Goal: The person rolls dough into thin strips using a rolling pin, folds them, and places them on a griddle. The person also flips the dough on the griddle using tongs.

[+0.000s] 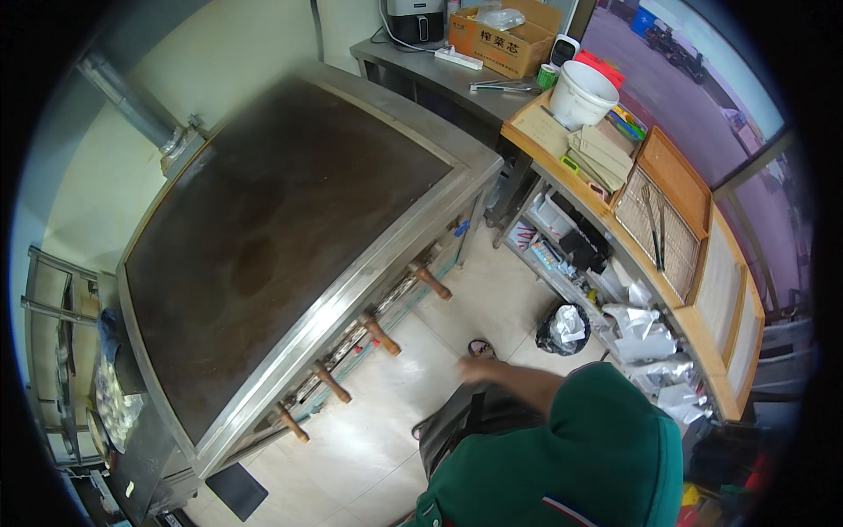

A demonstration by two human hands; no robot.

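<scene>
My right hand (479,370) hangs in front of the dark apron (465,420), over the tiled floor. It is smeared by motion, so its fingers cannot be made out, and I see nothing plainly held in it. The hand is apart from the big flat griddle (281,220), whose dark plate bears a few darker stains. Along the griddle's front edge stick out several brown wooden handles (381,336), the nearest things to the hand on its left. My left hand is out of the picture.
A wooden-edged counter on the right carries a white bucket (583,95), a wire rack (659,230) with tongs (654,227) on it, and cardboard sheets (601,154). Below stands a black-bagged bin (564,328). A cardboard box (500,39) and an air fryer (415,22) sit on the back table.
</scene>
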